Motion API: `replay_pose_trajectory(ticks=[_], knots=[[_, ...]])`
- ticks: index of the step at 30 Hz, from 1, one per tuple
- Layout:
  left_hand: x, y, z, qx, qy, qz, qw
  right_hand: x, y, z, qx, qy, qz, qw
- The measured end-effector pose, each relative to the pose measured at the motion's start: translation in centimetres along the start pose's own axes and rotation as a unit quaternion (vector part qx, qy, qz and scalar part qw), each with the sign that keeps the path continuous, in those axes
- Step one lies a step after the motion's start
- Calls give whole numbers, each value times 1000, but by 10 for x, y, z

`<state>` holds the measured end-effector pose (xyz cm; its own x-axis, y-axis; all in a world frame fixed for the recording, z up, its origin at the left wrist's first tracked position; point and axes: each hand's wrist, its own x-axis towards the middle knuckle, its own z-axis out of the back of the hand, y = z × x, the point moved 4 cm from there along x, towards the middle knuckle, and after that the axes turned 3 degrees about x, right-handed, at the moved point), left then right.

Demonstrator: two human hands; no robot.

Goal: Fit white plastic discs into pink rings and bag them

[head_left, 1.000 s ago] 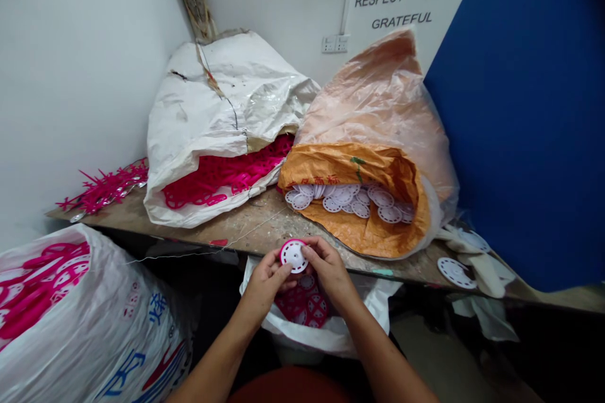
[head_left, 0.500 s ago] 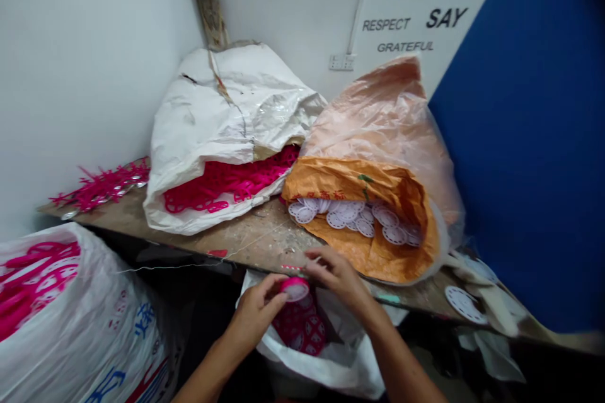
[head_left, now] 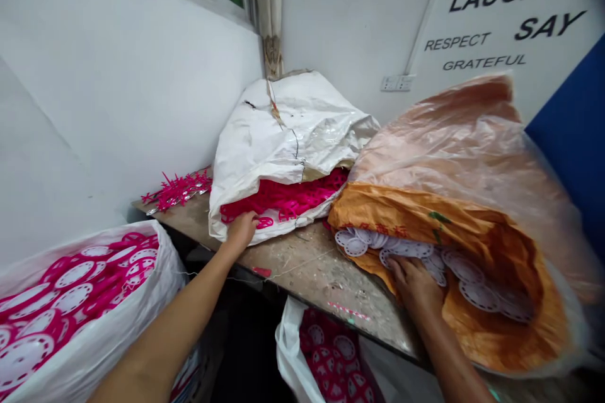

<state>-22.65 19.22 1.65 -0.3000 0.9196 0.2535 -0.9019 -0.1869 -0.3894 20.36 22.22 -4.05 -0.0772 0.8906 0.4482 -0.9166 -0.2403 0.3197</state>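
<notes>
My left hand is at the mouth of a white sack, its fingers closed on the edge of a pink openwork plastic piece. More pink pieces fill the sack's opening. Over to the right, my right hand reaches into an orange-lined bag. Its fingers are stretched out and touch the white plastic discs with slotted rims; no disc is visibly gripped. Below the table edge, an open white bag contains pink pieces with white discs set in them.
A large white sack of pink-and-white pieces stands at the left. Pink spiky sprues lie on the table by the wall. A thin string crosses the tabletop, and a red scrap lies near its front edge.
Both hands have left the lower white bag, where the left held a pink-and-white round piece. The left moved to the white sack, the right to the discs. The view has shifted left.
</notes>
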Motion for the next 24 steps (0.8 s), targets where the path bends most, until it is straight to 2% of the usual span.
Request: replay_pose_trajectory(ticks=[4,8,11,15,19,24], knots=[[4,7,-18,14,30,-21,999,8,-2,-1,-42,15,-40,998],[-10,7,-23,18,29,-48,998,12,-5,-1,1,24,-16,1000],[-11,8,-26,24,36,-49,998,7,-11,10,42,-23,-5,999],[-4,7,-29,30,52,-53,997,-9,-12,37,109,-95,-25,989],[-10,-4,-29,26,39,-64,997,-39,-4,51,259,-91,-67,959],[-23,-18,-25,-15,27,-79,996,-72,7,44,396,-58,-152,904]])
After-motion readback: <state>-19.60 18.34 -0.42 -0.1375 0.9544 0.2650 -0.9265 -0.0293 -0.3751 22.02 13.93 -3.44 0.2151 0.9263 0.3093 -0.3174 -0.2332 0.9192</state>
